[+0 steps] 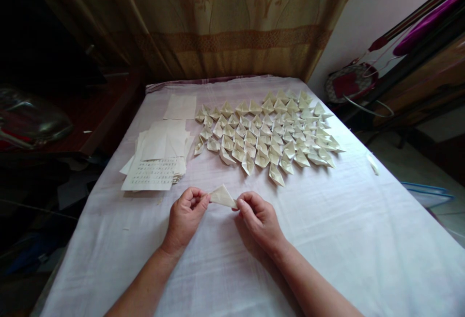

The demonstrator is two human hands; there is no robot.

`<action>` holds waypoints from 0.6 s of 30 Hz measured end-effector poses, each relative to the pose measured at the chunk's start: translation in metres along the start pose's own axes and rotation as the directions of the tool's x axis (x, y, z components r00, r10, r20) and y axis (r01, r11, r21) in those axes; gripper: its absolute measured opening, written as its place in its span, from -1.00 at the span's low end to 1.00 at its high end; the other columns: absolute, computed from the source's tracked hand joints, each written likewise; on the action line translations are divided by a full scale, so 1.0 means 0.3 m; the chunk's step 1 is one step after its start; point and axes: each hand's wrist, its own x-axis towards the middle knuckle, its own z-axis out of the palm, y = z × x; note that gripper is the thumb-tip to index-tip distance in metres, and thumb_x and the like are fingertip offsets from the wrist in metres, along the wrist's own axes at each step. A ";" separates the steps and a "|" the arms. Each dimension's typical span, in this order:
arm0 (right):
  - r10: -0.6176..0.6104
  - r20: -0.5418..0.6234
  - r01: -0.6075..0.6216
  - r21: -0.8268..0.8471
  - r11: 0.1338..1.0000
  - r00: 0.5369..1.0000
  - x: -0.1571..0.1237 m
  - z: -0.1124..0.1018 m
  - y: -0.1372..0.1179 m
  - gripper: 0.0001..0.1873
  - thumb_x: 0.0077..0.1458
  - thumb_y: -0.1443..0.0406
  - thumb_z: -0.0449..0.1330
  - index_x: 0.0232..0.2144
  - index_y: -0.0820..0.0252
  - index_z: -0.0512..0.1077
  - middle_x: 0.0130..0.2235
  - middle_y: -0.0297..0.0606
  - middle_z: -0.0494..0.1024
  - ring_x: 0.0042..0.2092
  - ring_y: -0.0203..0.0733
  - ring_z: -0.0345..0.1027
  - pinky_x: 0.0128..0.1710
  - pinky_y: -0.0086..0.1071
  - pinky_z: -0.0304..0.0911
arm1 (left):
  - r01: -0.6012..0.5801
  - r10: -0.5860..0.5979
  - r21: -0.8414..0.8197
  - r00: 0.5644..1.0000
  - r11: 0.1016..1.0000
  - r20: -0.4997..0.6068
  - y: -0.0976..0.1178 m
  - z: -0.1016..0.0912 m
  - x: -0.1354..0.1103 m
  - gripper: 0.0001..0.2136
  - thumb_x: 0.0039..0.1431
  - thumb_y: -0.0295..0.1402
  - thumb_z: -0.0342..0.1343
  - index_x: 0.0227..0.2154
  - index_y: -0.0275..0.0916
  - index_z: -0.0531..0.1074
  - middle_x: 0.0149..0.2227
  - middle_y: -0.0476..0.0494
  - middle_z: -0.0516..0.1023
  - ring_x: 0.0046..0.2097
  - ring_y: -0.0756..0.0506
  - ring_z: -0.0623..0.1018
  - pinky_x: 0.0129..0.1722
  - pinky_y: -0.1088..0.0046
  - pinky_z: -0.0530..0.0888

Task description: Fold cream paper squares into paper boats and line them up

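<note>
Between the fingertips, over the pale cloth [218, 268]: folded paper triangle [223, 197]. Left hand [185, 217] pinches its left corner, right hand [260, 220] pinches the right, likely to keep it taut and the creases steady. Outward: loose sheets [160, 150] stacked left, seemingly for easy reach; paper boats [261, 135] in rows farther off, probably to leave working room.

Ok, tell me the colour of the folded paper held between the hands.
The folded paper is pale cream; the head view shows it.
</note>
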 end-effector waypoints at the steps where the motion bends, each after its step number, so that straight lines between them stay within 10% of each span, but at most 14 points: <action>1: 0.021 0.010 -0.021 0.041 0.999 1.000 -0.001 0.000 0.000 -0.77 0.20 0.15 0.10 -0.42 0.15 0.40 -0.50 -0.36 0.44 -0.47 -0.29 0.29 -0.44 -0.45 0.19 | -0.003 0.003 0.006 1.000 1.000 -0.008 -0.002 0.000 -0.001 -0.80 0.03 -0.18 0.19 -0.48 -0.21 0.41 -0.56 0.03 0.52 -0.51 0.02 0.50 -0.50 0.58 0.38; 12: 0.108 -0.044 -0.098 0.184 0.978 0.993 0.001 0.024 -0.002 -0.79 0.00 0.16 0.27 -0.36 0.15 0.41 -0.49 -0.37 0.44 -0.46 -0.29 0.29 -0.45 -0.44 0.20 | 0.289 -0.253 -0.329 0.956 0.899 0.150 0.042 0.035 -0.021 -0.53 -0.15 -0.04 0.33 -0.24 -0.25 0.43 -0.51 0.00 0.54 -0.51 -0.01 0.52 -0.67 0.64 0.27; 18: 0.123 -0.046 -0.112 0.193 0.975 0.991 -0.005 0.032 0.002 -0.73 -0.02 0.16 0.30 -0.29 0.15 0.40 -0.50 -0.40 0.45 -0.49 -0.32 0.28 -0.49 -0.45 0.20 | 0.374 -0.336 -0.135 0.910 0.917 0.243 0.058 0.088 -0.043 -0.57 -0.19 0.04 0.32 -0.61 -0.31 0.49 -0.71 -0.03 0.45 -0.72 0.09 0.28 -0.73 0.60 0.18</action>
